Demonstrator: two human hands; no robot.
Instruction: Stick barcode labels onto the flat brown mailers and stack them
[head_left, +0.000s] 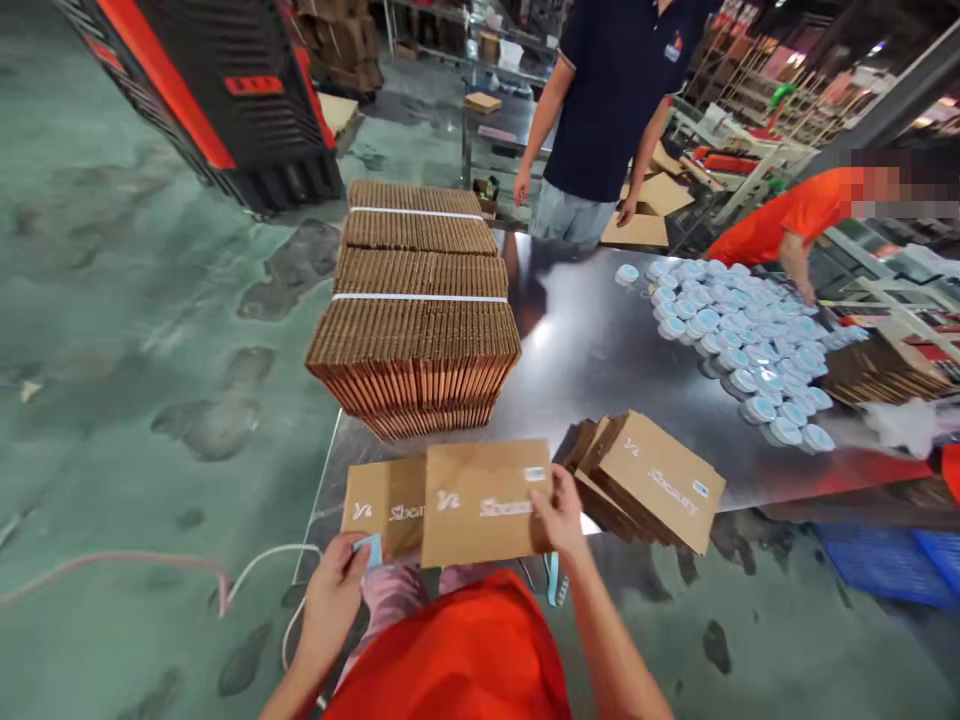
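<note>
Strapped cardboard upper centre, round white pieces right, piled boxes lower right, my right hand angled inward, pinching a flat carton lower centre, my left hand pinching a blue piece.

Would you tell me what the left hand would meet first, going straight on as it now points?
Probably the left printed cardboard piece, just ahead of the left hand; whether the two already touch is hard to tell.

Top carton of pile read "Sbeauty" in white, 1st letter stylised. Held carton showed "Sbeau", rest covered; left carton, "Sbea", overlapped. Sticker print, shirt badge were illegible.
</note>
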